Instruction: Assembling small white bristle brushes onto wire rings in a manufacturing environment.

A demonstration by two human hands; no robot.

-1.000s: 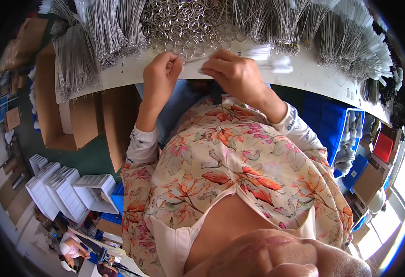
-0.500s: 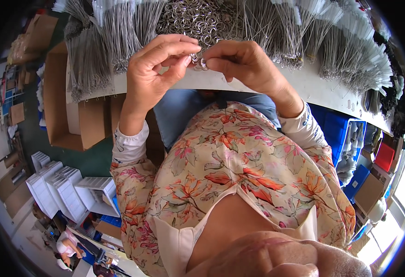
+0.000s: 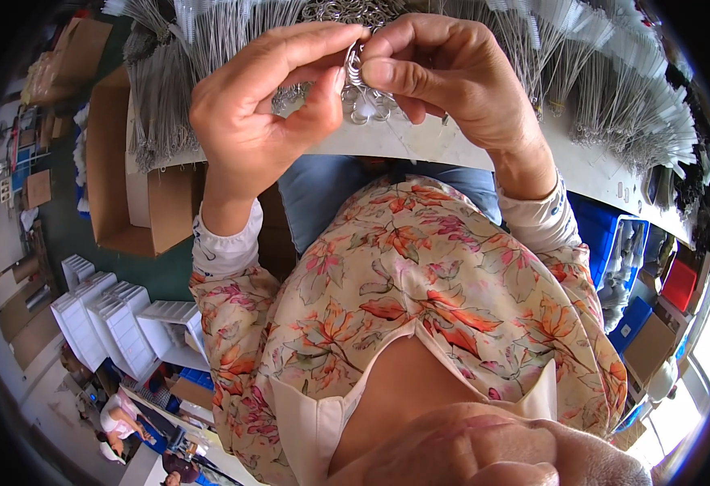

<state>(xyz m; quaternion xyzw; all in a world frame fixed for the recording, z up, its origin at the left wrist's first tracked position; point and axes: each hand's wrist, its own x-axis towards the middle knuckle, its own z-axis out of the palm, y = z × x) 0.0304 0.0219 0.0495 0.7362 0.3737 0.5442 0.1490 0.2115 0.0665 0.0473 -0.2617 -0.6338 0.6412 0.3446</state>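
Observation:
My left hand and my right hand meet in front of me, raised over the near edge of the white table. Between their fingertips is a small cluster of shiny metal rings. The right thumb and forefinger pinch the rings from one side. My left forefinger and thumb close on the other side, the thumb tip against them. Below and behind the fingers lie more loose metal rings, partly hidden by my hands. The exact number of rings held is hard to make out.
Bundles of thin wire brushes with pale bristle ends lie left and right on the table. An open cardboard box stands on the left, white plastic bins beyond it. A blue crate is at the right. Another person works at lower left.
Both hands have risen closer to the camera with the rings between the fingertips. They now cover more of the ring pile behind them.

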